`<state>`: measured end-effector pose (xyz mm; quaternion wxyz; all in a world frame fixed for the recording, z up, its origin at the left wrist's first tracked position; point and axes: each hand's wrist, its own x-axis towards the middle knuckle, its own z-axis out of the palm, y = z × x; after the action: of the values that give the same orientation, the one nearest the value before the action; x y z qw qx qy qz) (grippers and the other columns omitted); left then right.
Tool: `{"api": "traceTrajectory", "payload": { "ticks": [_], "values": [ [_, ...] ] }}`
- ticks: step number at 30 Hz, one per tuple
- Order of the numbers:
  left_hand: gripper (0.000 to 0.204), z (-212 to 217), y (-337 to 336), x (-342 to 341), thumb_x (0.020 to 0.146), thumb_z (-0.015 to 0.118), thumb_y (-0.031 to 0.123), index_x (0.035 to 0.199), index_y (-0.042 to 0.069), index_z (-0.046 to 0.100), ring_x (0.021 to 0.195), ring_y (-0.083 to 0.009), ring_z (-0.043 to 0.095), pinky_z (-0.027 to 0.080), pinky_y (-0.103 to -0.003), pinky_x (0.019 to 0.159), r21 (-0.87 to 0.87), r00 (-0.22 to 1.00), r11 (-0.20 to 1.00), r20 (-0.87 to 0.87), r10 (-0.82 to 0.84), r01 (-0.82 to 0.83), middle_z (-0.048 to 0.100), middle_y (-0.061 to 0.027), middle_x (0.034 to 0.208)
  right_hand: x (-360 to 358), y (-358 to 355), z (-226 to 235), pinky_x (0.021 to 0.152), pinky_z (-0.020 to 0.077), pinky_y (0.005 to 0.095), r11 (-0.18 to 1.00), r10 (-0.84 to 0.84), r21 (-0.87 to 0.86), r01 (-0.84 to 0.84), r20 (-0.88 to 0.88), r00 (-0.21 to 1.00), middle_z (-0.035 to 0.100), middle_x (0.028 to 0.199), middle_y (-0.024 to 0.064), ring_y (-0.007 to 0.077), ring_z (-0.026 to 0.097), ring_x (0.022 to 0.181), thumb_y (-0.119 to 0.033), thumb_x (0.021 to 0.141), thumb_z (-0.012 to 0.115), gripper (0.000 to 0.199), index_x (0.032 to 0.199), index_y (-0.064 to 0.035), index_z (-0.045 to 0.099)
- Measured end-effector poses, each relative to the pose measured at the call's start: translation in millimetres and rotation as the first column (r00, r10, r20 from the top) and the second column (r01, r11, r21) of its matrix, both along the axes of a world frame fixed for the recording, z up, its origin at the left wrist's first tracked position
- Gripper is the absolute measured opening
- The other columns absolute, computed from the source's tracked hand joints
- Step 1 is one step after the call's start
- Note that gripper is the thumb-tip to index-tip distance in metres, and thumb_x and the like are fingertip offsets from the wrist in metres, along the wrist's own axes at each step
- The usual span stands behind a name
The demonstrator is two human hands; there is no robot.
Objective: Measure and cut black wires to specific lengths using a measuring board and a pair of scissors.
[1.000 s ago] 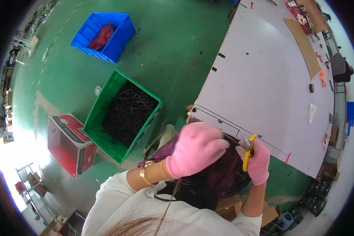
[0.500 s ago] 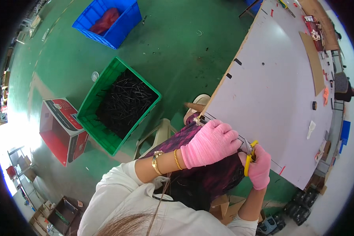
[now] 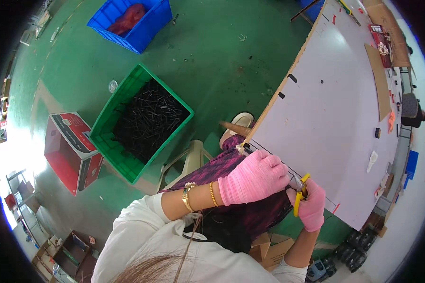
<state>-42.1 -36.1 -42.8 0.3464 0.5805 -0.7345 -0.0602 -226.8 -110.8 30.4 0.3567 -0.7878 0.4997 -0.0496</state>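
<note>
My left hand (image 3: 259,178), in a pink knitted glove, is closed at the near edge of the white table (image 3: 323,137). Its fingers are curled, and what they grip is hidden; thin dark lines or strips run along the table beside them. Also gloved in pink, my right hand (image 3: 312,205) is wrapped round a pair of yellow-handled cutters (image 3: 297,203). Their silver jaws point toward the left hand's fingertips and almost touch them. Whether anything lies between the jaws is too small to tell.
On the floor to the left stands a green crate (image 3: 109,135) full of thin black strips (image 3: 155,118). Beside it is an open red-and-white carton (image 3: 71,153). A blue crate (image 3: 151,23) holds a red bag. A cardboard strip (image 3: 378,82) lies along the table's far side.
The view has shifted slightly, so the table appears a little farther right. Both hands keep almost the same pose, with the cutters still beside the left fingertips.
</note>
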Motion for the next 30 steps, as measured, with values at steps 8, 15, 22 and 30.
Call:
{"api": "traceTrajectory", "payload": {
  "ticks": [8, 15, 22, 30],
  "values": [
    [0.014, 0.4, 0.4, 2.9, 0.075, 0.07, 0.03, 0.081, 0.021, 0.061, 0.098, -0.0153, 0.057, 0.046, -0.035, 0.083, 0.002, 1.0, 1.0, 0.0, -0.008, 0.008, 0.058, 0.0053, 0.098, -2.5, -0.5, 0.7, 0.05, 0.0372, 0.0322, 1.0, 0.018, -0.004, -0.019, -0.057, 0.998, 0.045, 0.062, 0.0116, 0.0191, 0.038, 0.053, -0.014, 0.071, 0.086, 0.032, 0.08, 0.0004, 0.059],
    [0.015, 4.1, -3.4, -2.3, 0.073, 0.071, 0.032, 0.079, 0.022, 0.062, 0.096, -0.0159, 0.057, 0.045, -0.037, 0.081, 0.034, 0.999, 0.999, -0.043, 0.024, -0.023, 0.058, 0.0057, 0.098, -1.3, -3.5, 5.7, 0.051, 0.0406, 0.0357, 0.991, 0.095, -0.089, -0.105, -0.108, 0.99, 0.05, 0.063, 0.0161, 0.0288, 0.047, 0.052, -0.017, 0.076, 0.082, 0.028, 0.079, -0.0009, 0.059],
    [0.015, 10.5, -3.9, 0.2, 0.073, 0.078, 0.026, 0.086, 0.024, 0.071, 0.095, -0.0208, 0.055, 0.042, -0.04, 0.081, 0.103, 0.994, 0.993, -0.084, 0.065, -0.057, 0.059, 0.0055, 0.093, -2.7, -8.6, 9.1, 0.052, 0.039, 0.0366, 0.998, 0.05, -0.032, -0.052, -0.064, 0.997, 0.046, 0.063, 0.018, 0.0263, 0.038, 0.054, -0.018, 0.076, 0.082, 0.031, 0.084, 0.001, 0.06],
    [0.015, 21.6, -5.7, -4.3, 0.073, 0.077, 0.025, 0.087, 0.022, 0.073, 0.091, -0.0213, 0.058, 0.043, -0.04, 0.083, 0.152, 0.987, 0.982, -0.094, 0.128, -0.113, 0.061, 0.0036, 0.091, -4.3, -13.8, 12.6, 0.057, 0.0454, 0.0361, 0.999, -0.031, -0.03, 0.028, -0.089, 0.996, 0.054, 0.069, 0.0204, 0.0301, 0.047, 0.057, -0.019, 0.081, 0.079, 0.03, 0.096, 0.0021, 0.065]
  ]
}}
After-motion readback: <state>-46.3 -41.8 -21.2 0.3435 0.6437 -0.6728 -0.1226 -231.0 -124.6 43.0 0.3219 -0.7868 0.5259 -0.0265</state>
